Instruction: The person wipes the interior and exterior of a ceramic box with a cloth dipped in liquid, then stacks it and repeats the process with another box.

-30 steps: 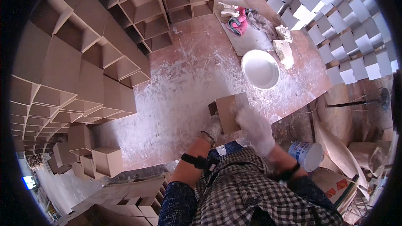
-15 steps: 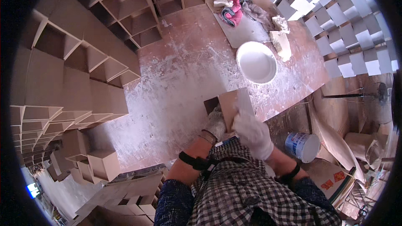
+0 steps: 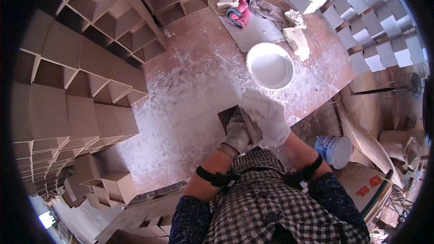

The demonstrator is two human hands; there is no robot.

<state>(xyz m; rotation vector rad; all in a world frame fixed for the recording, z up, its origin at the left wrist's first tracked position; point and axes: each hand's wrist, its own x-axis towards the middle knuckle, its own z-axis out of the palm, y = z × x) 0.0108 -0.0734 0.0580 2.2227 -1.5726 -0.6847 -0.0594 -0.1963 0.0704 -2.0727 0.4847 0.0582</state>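
A small open brown cardboard box [image 3: 229,116] is held in front of my body, its dark inside facing left. My left hand [image 3: 238,134], in a grey knitted glove, reaches into it and grips it from within. My right hand [image 3: 267,116], in a white glove, lies over the box's right side and upper edge. Motion smears its fingers, and whether anything is under them is hidden. Past the box stands a round white tub [image 3: 270,66] with white contents.
Stacked open brown boxes [image 3: 49,108] line the left side and far left. White-faced boxes [image 3: 375,22] are stacked at the far right. Foam pieces [image 3: 296,43] and a pink cloth [image 3: 240,16] lie on a board [image 3: 257,31]. A blue-white bucket [image 3: 333,150] stands at right.
My right hand has moved up and left across the box's right side. The box has turned, so its pale outer face is now mostly covered. My left hand keeps its grip.
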